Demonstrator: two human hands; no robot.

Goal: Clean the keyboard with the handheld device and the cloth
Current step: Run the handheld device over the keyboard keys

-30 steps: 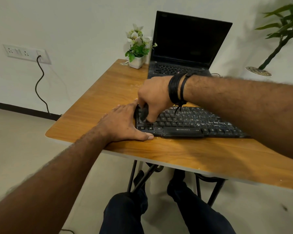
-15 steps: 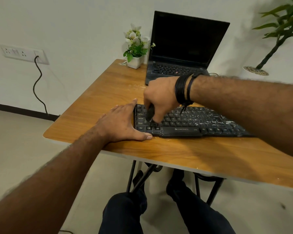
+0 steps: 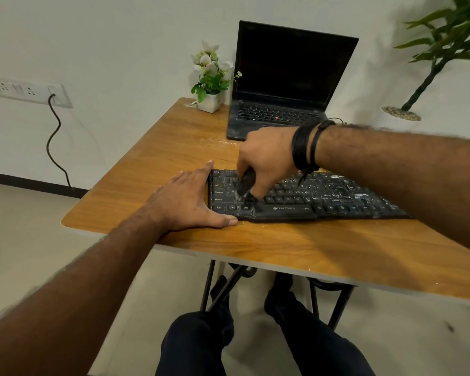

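A black dusty keyboard [image 3: 323,198] lies across the wooden table [image 3: 282,245]. My right hand [image 3: 266,156] grips a small black handheld device [image 3: 246,184] and holds its tip down on the keys near the keyboard's left end. My left hand [image 3: 190,202] lies flat on the table, fingers straight, with its thumb along the keyboard's front left corner and its fingers against the left edge. No cloth is in view.
An open black laptop [image 3: 288,85] stands at the back of the table, with a small white pot of flowers [image 3: 210,77] to its left. A potted plant [image 3: 429,66] stands at the right. A wall socket with a cable [image 3: 52,137] is at the left. My legs show under the table.
My right hand has moved the device to the right along the keys from the keyboard's left edge. My left hand has stayed in place.
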